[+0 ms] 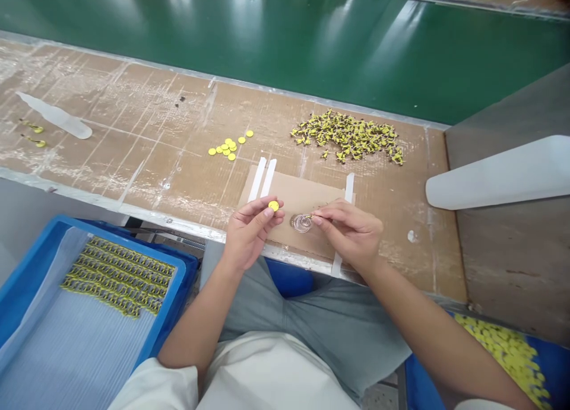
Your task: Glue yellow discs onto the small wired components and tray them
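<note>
Between the thumb and fingers of my left hand (pixel 252 229) is a small round yellow disc (pixel 273 206), its flat face turned up. My right hand (pixel 350 229) is closed in a pinch at the rim of a small clear round dish (pixel 301 223). A tiny yellowish piece (pixel 309 216) shows at its fingertips, over the dish; its exact shape is too small to tell. The dish rests on a cardboard sheet (pixel 307 190) fixed with white tape strips. What lies inside the dish is unclear.
Several yellow discs (pixel 225 148) lie beyond my left hand. Farther right is a heap of small yellow-and-dark pieces (pixel 351 134). A blue tray (pixel 178 267) with rows of yellow-and-dark pieces stands lower left; a blue bin with yellow discs (pixel 503 350) is lower right. A white roll (pixel 499 172) lies right.
</note>
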### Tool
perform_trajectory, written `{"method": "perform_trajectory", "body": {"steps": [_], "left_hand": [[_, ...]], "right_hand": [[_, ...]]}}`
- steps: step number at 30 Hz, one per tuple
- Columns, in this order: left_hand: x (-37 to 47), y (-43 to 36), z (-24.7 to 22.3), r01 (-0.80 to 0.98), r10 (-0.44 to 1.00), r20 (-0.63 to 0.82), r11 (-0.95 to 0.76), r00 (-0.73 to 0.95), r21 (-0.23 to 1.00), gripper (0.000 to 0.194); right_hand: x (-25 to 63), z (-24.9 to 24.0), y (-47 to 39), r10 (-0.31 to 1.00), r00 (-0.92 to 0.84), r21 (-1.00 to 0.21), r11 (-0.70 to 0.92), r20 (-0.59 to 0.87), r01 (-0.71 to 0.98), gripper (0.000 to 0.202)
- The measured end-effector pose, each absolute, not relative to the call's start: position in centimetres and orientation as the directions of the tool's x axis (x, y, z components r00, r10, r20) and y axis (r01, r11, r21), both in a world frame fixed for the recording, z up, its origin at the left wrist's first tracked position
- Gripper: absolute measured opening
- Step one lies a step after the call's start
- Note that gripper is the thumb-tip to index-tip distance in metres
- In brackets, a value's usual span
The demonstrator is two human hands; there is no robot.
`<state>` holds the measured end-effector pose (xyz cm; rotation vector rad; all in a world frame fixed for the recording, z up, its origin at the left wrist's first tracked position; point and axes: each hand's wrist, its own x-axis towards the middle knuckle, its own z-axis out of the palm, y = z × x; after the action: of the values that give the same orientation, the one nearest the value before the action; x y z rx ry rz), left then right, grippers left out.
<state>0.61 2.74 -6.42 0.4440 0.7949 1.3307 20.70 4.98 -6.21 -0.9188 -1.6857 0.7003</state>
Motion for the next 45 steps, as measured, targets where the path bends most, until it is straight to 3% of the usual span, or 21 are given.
{"method": "perform_trajectory", "body": {"steps": [11,19,37,45], "left_hand": [[0.59,2.84,-6.68,-0.680,0.967,-0.251,0.205,0.032,0.704,0.023],[0.52,2.84,-6.65,-0.691,0.971,-0.233,0.200,0.047,0.694,0.021],[0.56,2.80,-6.49,-0.683,0.969,-0.243,0.203,0.038,0.702,0.022],[0.58,2.78,-6.49,-0.667,0.960,-0.280,0.219,0.016,0.712,0.027]], "right_hand": [[21.00,-6.45,4.85,0.834,-0.125,-0.808,0.551,0.537,0.209,0.031],[21.28,-6.72,4.91,0.793,-0.150,-0.734,0.604,0.590,0.310,0.041],[21.04,-6.58,5.07,0.783,-0.190,-0.706,0.619,0.593,0.344,0.029],[21.23,-6.67,4.94,0.829,-0.136,-0.764,0.555,0.543,0.330,0.023]]}}
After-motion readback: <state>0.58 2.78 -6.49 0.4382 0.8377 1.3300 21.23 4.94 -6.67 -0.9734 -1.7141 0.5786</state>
